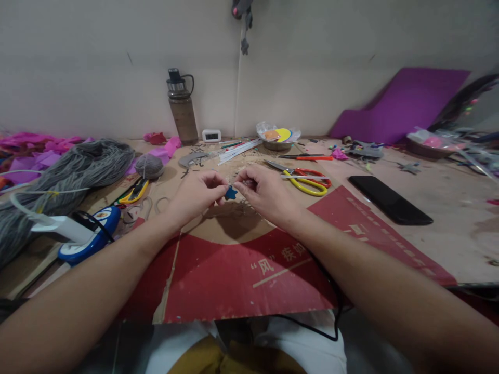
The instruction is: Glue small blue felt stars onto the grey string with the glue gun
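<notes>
Both my hands meet over the middle of the table and pinch a small blue flower-shaped piece (231,193) between them. My left hand (197,195) holds its left side with closed fingertips. My right hand (262,191) pinches its right side, fingers curled. The piece hangs just above a flattened red and brown cardboard sheet (241,270) that covers the table in front of me.
Yellow-handled and red-handled scissors (307,182) lie just right of my hands, and a black phone (390,199) lies further right. Grey yarn (70,174), a small yarn ball (149,165) and a blue-white device (91,234) sit left. A bottle (182,110), a bowl (277,138) and purple sheet (401,104) stand at the back.
</notes>
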The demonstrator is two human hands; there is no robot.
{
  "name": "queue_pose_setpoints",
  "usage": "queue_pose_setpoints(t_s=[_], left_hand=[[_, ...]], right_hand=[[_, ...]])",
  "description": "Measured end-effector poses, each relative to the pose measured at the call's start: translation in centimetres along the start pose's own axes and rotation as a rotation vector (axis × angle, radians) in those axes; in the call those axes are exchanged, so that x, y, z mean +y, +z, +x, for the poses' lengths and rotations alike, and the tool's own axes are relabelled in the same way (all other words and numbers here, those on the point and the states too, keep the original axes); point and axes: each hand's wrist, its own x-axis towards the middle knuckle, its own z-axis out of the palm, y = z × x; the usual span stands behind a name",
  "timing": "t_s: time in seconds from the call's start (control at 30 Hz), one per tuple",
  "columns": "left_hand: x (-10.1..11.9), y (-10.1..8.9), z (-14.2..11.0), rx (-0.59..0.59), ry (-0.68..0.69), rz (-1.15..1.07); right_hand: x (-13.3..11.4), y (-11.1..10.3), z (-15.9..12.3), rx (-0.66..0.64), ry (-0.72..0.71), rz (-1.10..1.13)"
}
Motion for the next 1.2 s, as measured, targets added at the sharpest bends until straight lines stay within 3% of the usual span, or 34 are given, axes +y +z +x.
queue_pose_setpoints(t_s=[0.3,0.53,0.63,0.7,0.87,1.03,1.2], left_hand=[[-0.1,0.1,0.2,-0.061,-0.062,-0.150],[-1.4,0.1,0.7,-0.188,-0.035,-0.339],[-1.5,0.2,0.8,-0.159,-0.070,-0.290],[-1.4,0.3,0.9,-0.130,-0.112,-0.281],[-1.1,0.2,0.9,-0.075,-0.159,-0.302],[-0.8,0.1,0.8,-0.085,-0.137,-0.287],[-0.7,0.3,0.7,-0.091,-0.130,-0.238]], right_hand=[[0.1,0.3,-0.1,-0.011,0.063,0.018],[0.5,0.1,0.3,-0.042,0.150,0.079],[1.0,0.4,0.3,-0.070,0.165,0.168],[1.3,0.6,0.3,-0.019,0.149,0.184],[1.0,0.3,-0.1,0.204,0.002,-0.050],[0.8,0.5,-0.4,0.155,-0.123,-0.344],[1.3,1.0,-0.4,0.137,-0.163,-0.393]])
